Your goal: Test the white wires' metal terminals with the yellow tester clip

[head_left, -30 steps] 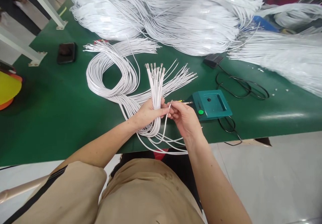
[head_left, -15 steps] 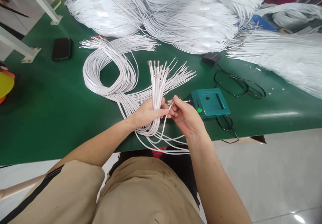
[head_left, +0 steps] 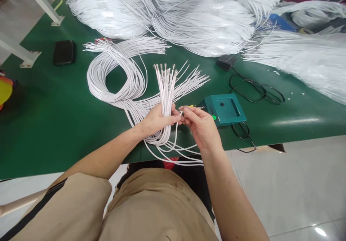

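The left hand point(head_left: 155, 121) clasps the bundle point(head_left: 167, 93), whose long axis runs near to far; just right of it, the right hand point(head_left: 202, 126) pinches one wire point(head_left: 176, 132).

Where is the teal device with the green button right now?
In the head view, the teal device sits on the green table right of centre, just past the right hand, with the black adapter beyond it.
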{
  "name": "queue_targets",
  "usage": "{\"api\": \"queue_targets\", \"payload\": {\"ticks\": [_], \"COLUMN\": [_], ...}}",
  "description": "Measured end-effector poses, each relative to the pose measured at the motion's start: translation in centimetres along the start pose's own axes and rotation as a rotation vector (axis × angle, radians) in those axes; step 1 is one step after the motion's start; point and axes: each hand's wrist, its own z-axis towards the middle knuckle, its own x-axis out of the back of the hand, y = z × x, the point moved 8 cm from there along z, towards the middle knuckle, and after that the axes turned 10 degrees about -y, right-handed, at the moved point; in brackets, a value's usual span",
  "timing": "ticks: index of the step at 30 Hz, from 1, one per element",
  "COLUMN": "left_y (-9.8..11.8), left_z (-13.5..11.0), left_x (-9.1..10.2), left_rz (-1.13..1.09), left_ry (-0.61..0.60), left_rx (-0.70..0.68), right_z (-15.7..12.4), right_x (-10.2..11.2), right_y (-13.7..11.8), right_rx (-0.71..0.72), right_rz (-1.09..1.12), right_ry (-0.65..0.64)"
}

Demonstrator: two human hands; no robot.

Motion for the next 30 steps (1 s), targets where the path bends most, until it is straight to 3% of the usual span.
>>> {"api": "queue_targets", "payload": {"ticks": [7,15,21,30], "left_y": [0.4,0.5,0.4,0.0], "left_z": [-0.1,-0.2,-0.3,-0.2], "left_x": [0.3,0.5,0.4,0.8], "left_rz": [0.040,0.101,0.058,0.080], "left_ry": [0.050,0.061,0.067,0.061], "left_rx": [-0.012,-0.007,-0.008,-0.011], "right_z": [-0.2,-0.4,0.1,-0.2], "right_x": [0.5,-0.3,-0.5,-0.4], "right_y": [0.2,1.2,0.8,0.9], "right_rx": [-0.008,-0.097,-0.113,-0.043], "right_rz": [0.029,0.248,0.113,0.152], "right_ry": [0.093,0.043,0.036,-0.030]}}
